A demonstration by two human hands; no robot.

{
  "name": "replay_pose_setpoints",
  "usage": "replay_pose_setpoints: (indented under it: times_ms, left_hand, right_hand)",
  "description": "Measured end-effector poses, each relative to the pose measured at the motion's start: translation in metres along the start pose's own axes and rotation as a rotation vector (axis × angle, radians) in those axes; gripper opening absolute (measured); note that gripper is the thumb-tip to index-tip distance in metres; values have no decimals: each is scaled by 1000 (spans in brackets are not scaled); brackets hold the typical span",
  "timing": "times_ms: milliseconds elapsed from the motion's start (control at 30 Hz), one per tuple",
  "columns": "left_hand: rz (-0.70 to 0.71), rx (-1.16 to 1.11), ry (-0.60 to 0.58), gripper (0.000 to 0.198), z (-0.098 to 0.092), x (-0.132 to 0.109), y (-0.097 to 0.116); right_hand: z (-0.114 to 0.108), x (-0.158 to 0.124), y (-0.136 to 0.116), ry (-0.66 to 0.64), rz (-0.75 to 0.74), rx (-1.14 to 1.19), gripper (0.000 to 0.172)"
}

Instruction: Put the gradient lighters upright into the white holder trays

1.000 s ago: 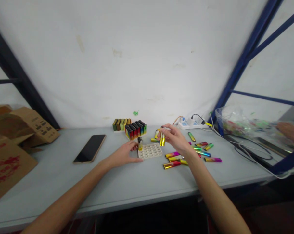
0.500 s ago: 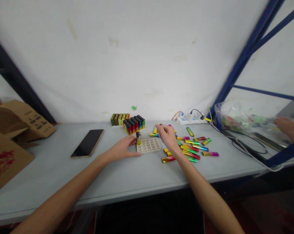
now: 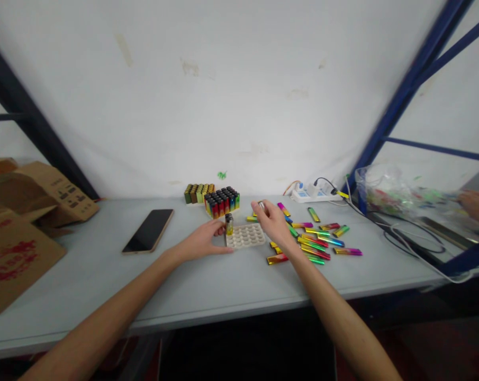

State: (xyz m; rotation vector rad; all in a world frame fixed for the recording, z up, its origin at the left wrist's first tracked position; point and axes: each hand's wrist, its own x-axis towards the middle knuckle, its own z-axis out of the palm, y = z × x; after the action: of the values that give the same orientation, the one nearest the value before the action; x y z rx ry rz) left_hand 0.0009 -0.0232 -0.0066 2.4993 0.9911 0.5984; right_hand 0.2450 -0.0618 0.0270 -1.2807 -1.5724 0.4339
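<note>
A white tray with round holes lies on the grey table. One lighter stands upright in its near-left corner. My left hand rests curled against the tray's left edge, touching it. My right hand hovers over the tray's right side, fingers pinched on a lighter whose metal top shows above them. Several shiny coloured lighters lie scattered to the right of that hand.
A filled block of upright lighters and a second row stand by the wall. A phone lies left, cardboard boxes beyond it. A power strip and cables sit right. Another person's hand reaches at far right.
My right hand dropped from above the tray to the scattered lighters beyond it, then came back towards the tray pinching a lighter. My left hand stayed at the tray's edge.
</note>
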Motion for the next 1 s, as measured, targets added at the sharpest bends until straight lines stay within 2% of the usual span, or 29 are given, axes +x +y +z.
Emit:
replay_pose_setpoints:
  times_ms: [167, 267, 433, 733, 867, 1000]
  left_hand:
    - [-5, -21, -2, 61, 2, 0, -1]
    - [3, -33, -10, 64, 2, 0, -2]
    - [-2, 12, -3, 62, 2, 0, -2]
    - [-2, 19, 11, 56, 3, 0, -1]
    - [-4, 15, 7, 57, 1, -1, 1]
    - [-3, 20, 7, 57, 1, -1, 1]
  right_hand:
    - [3, -2, 4, -154, -140, 19, 34]
    - [4, -3, 2, -153, -245, -109, 33]
    - [6, -7, -6, -288, -209, -129, 31]
    - [20, -3, -1, -517, -306, -351, 16]
    - [20, -1, -7, -581, -354, -456, 15]
    - [30, 1, -12, -575, -338, -614, 23]
